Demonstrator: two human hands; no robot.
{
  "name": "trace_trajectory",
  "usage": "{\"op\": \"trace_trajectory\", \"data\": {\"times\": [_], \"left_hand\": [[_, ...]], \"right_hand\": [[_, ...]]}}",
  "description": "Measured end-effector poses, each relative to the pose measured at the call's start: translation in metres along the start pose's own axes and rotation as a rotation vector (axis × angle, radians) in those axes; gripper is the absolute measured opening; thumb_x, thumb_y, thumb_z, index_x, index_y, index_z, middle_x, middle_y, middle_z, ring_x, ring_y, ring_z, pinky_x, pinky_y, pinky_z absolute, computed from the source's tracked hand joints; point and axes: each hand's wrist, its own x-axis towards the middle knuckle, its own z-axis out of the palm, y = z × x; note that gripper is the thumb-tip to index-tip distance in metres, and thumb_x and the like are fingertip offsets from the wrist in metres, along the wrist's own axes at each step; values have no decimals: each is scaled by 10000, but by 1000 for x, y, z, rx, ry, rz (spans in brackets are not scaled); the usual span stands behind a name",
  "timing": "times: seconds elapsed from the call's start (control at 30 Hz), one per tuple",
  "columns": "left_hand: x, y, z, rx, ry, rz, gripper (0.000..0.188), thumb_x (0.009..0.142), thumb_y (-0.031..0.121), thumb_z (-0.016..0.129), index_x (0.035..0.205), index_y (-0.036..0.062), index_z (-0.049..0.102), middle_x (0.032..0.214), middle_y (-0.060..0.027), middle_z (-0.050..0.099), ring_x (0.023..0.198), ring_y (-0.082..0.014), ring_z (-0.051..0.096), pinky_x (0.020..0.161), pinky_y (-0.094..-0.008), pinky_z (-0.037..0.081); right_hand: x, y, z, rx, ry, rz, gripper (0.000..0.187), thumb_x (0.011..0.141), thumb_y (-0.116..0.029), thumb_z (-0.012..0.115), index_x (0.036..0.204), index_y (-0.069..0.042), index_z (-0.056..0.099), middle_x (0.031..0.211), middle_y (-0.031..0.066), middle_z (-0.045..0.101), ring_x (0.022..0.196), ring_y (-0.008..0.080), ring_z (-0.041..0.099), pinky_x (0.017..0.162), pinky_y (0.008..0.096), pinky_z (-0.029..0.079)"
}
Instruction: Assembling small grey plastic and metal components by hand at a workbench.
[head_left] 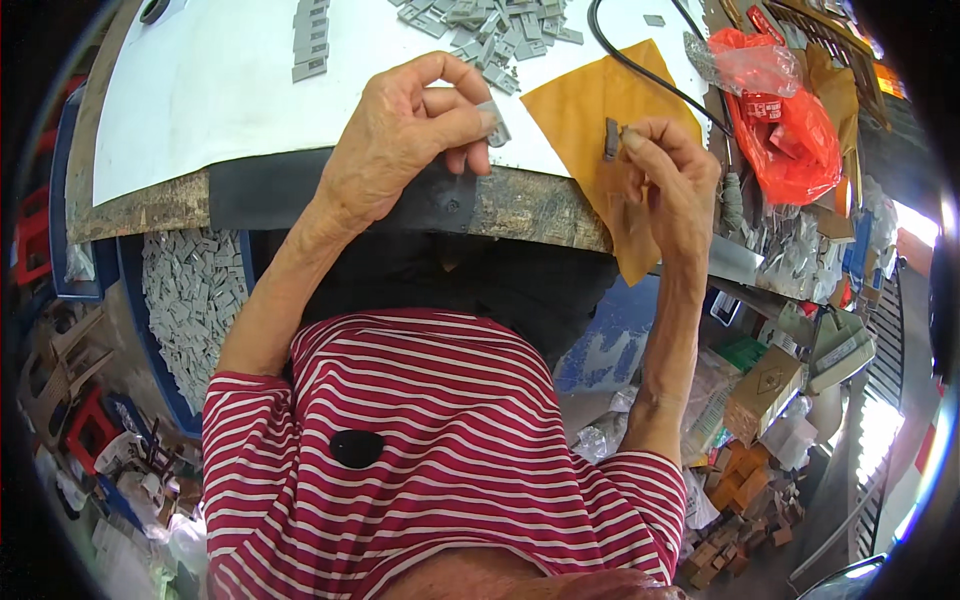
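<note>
My left hand [415,130] is closed in a pinch over the near edge of the white-topped table. Between its thumb and forefinger is a small flat grey part [494,124], partly covered by the fingers. Over an orange-brown sheet [560,97], my right hand [672,175] has its thumb and forefinger pressed together. Just left of those fingertips is a short dark strip [611,139]; I cannot tell whether they grip it. What the pinch holds, if anything, is too small to make out.
Loose grey parts [490,30] lie heaped at the table's far side, left of which a row of grey parts [311,40] is lined up. A black cable [640,68] curves over the sheet. Red plastic bags [785,130] sit right. A blue bin [150,325] of grey parts stands below left.
</note>
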Motion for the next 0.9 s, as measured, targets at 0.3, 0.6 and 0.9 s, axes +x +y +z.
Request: {"op": "trace_trajectory", "data": {"times": [0.3,0.6,0.9], "left_hand": [[-3,-2,0,-17,1,21,244,838,87,538,1053,-27,558,673,-86,622,586,-92,587,542,-173,456],[-3,-3,-3,-116,61,-49,187,860,109,518,977,-36,517,720,-151,621,582,-154,628,481,-198,486],[-2,-4,-5,-92,47,-54,177,870,114,505,963,-36,497,737,-172,620,576,-169,626,462,-213,493]], "right_hand": [[-2,5,41,519,-231,221,93,818,-82,559,828,11,554,664,25,522,512,42,422,416,170,335],[5,7,55,549,-327,288,119,822,-105,559,827,13,546,675,32,519,521,43,424,425,175,344],[6,0,62,417,-281,273,101,806,-63,582,817,35,559,660,36,523,510,63,440,419,187,357]]}}
